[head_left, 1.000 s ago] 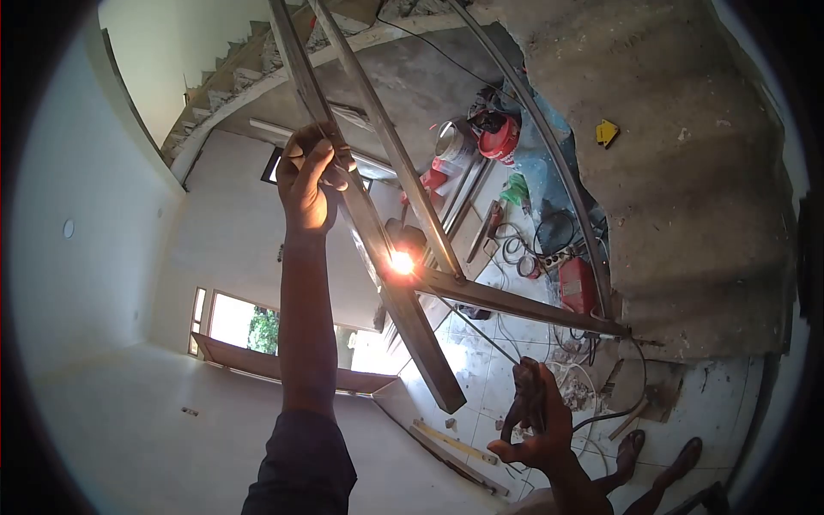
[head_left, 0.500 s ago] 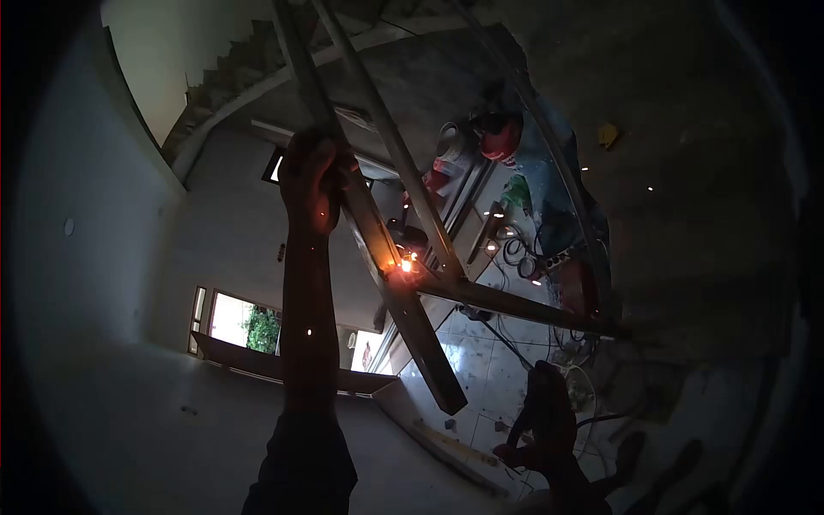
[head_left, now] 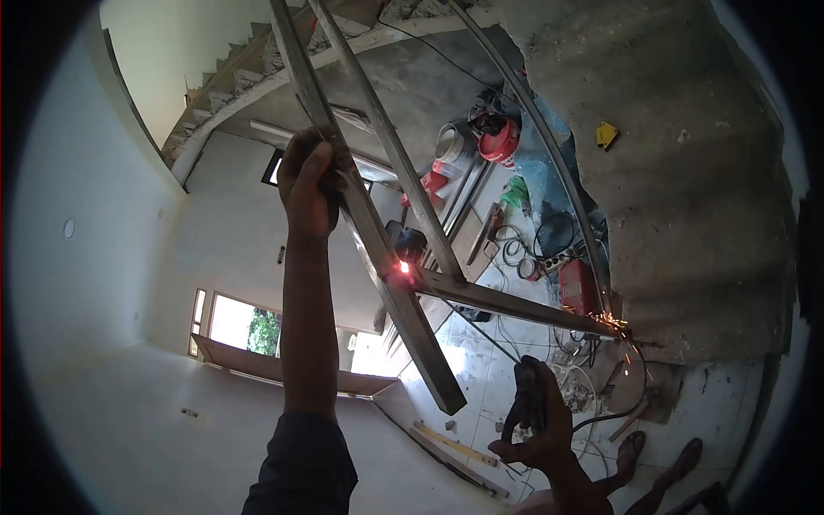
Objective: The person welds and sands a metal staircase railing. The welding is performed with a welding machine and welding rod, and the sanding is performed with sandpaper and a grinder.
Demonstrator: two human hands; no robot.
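The left hand (head_left: 309, 184) has its grip wrapped tight around the steel bar (head_left: 369, 232). The right hand (head_left: 536, 425) is closed on the electrode holder (head_left: 524, 396). Below the left grip the joint (head_left: 403, 267) glows. Best to brace the bar rigid and feed the rod (head_left: 476, 329) steadily.

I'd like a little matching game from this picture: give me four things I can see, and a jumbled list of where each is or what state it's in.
Things:
1. left hand
2. right hand
3. frame joint
4. yellow block

Places or states:
A. glowing orange
B. on the concrete stair
C. gripping the steel bar, raised high
D. closed round a dark tool with a cable, held low

Pairs: 1-C, 2-D, 3-A, 4-B
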